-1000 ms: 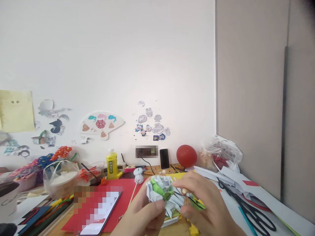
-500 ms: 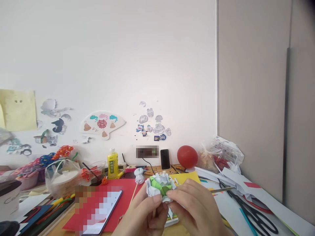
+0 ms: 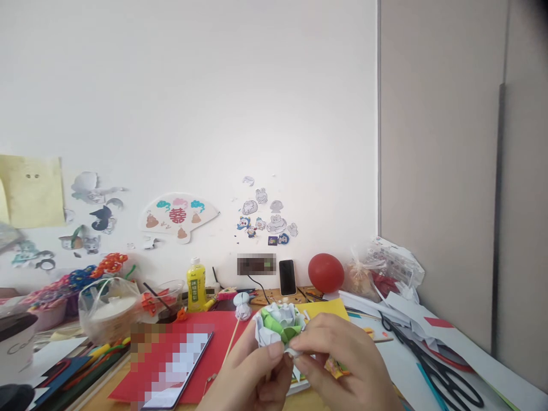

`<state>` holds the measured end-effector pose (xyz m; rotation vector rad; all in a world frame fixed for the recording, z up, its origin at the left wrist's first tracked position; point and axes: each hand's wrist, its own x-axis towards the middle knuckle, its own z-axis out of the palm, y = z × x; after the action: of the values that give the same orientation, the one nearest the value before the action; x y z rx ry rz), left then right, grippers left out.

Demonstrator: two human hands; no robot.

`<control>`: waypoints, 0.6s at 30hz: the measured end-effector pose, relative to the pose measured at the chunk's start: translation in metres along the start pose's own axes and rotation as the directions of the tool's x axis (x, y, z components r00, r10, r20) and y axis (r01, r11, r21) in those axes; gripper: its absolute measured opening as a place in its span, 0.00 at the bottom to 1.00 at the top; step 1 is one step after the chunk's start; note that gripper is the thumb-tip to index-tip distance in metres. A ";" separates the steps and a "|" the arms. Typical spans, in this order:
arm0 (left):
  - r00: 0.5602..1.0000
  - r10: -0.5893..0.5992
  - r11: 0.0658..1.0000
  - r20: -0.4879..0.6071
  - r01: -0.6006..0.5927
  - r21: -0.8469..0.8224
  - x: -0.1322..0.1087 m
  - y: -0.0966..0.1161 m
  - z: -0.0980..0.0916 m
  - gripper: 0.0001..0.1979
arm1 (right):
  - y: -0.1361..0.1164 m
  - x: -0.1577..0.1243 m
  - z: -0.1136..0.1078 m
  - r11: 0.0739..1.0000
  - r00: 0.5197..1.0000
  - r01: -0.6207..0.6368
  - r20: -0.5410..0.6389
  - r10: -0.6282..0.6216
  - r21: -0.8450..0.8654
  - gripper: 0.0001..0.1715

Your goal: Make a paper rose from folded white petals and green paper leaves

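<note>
A paper flower [image 3: 280, 326] with white outer petals and green inner ones sits at the lower middle of the head view. My left hand [image 3: 257, 368] is closed around its underside, thumb against a white petal. From the other side, my right hand [image 3: 342, 357] pinches a white petal at the flower's lower right edge between thumb and forefinger. The base of the flower is hidden behind my fingers. Just left of it, a thin stick [image 3: 231, 342] bears a small white paper bud [image 3: 242, 305].
Red paper [image 3: 231, 328] lies under a phone [image 3: 184, 371] at the left. Black scissors [image 3: 449, 382] rest on white paper at the right. Behind stand a yellow drink bottle [image 3: 196, 285], another phone [image 3: 287, 277] and a red balloon [image 3: 326, 273]. Yellow paper [image 3: 331, 308] lies behind my right hand.
My right fingers have shifted slightly down along the flower's edge, from near the green petal to a lower white petal. The left hand keeps its hold.
</note>
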<state>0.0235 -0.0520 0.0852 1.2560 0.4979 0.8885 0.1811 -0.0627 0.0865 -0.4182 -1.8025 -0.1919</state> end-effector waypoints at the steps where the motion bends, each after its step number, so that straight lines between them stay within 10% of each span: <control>1: 1.000 -0.010 1.000 0.003 0.010 0.002 0.000 0.000 0.000 0.28 | 0.000 0.000 0.000 1.000 1.000 0.001 -0.002 -0.001 0.000 0.07; 18: 0.999 0.016 0.997 0.049 -0.012 -0.077 0.006 -0.007 -0.006 0.25 | 0.002 -0.001 -0.003 0.986 0.999 0.031 -0.012 -0.034 -0.165 0.12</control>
<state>0.0246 -0.0440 0.0775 1.2092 0.4127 0.8783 0.1842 -0.0621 0.0863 -0.5034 -1.7856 -0.3680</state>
